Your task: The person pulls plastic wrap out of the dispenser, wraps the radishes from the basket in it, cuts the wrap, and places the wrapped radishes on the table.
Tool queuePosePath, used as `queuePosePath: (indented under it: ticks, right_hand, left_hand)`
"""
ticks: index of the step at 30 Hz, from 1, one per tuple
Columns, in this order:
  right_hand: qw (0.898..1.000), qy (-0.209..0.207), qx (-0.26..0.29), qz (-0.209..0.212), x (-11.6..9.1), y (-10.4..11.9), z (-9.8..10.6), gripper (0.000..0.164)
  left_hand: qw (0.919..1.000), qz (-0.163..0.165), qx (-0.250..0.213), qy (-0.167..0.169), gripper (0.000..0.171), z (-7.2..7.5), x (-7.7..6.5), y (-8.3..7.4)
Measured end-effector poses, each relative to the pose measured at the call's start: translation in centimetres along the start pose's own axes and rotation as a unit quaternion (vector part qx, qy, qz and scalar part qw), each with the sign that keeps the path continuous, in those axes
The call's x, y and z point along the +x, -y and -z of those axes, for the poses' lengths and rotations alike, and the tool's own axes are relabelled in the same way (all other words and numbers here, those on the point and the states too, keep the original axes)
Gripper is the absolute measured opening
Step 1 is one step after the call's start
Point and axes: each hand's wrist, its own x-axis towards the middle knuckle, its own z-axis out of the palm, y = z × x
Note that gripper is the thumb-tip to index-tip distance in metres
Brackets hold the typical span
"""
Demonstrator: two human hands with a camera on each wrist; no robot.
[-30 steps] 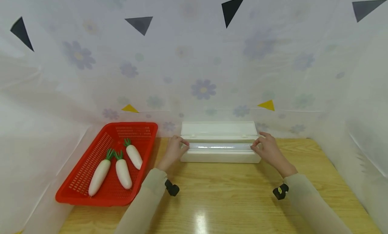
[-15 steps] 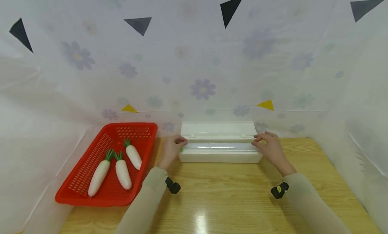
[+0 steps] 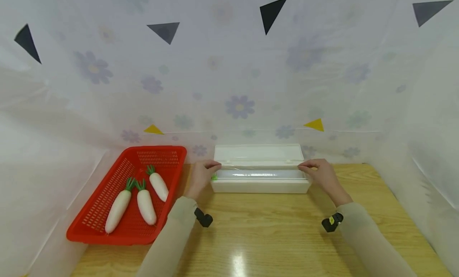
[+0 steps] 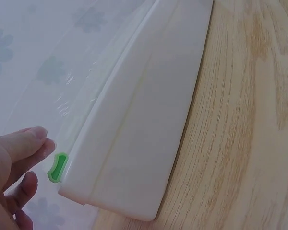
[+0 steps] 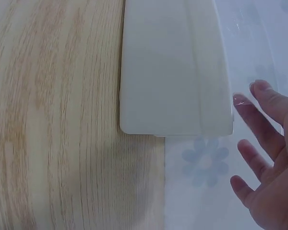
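A white cling film dispenser box lies on the wooden table with its lid raised at the back. Clear cling film stretches above the roll between both hands. My left hand pinches the film's left corner between thumb and forefinger, close to a green slider on the box's end. At the opposite end, my right hand pinches the right corner, its other fingers spread loosely in the right wrist view. The film is transparent, so its exact edge is hard to make out.
On the left stands a red plastic basket holding three white radishes with green tops. A pale flowered sheet hangs behind the table and along its sides. Bare wooden tabletop lies in front of the box.
Both hands have risen slightly and drawn a little apart, lifting the film's edge off the roll. The green slider at the box's left end has come into view. Basket and radishes stay put.
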Motion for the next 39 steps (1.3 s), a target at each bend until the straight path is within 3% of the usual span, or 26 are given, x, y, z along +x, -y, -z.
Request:
queuePosePath:
  ticks: [7,15,25,32,39]
  right_hand:
    - [1.0,-0.005,0.012,0.01,-0.3,-0.1,0.4,0.029]
    - [0.999,-0.01,0.038,0.022,-0.3,0.2,1.8,0.031]
    - [0.998,-0.022,0.038,0.043,0.0,1.3,2.7,0.031]
    - [0.997,-0.035,0.042,0.044,0.2,2.1,3.4,0.032]
    - [0.996,-0.056,0.034,0.054,0.4,2.8,4.1,0.03]
  left_hand:
    - [0.9995,0.024,-0.003,0.017,0.015,0.5,0.4,-0.1]
    - [0.9964,0.056,-0.022,0.06,0.019,1.5,0.8,-0.6]
    - [0.9963,0.054,-0.03,0.059,0.02,2.9,1.4,-1.3]
    - [0.9966,0.008,-0.053,0.063,0.025,3.5,1.9,-1.4]
    - [0.9963,0.005,-0.056,0.065,0.021,4.4,1.8,-2.2]
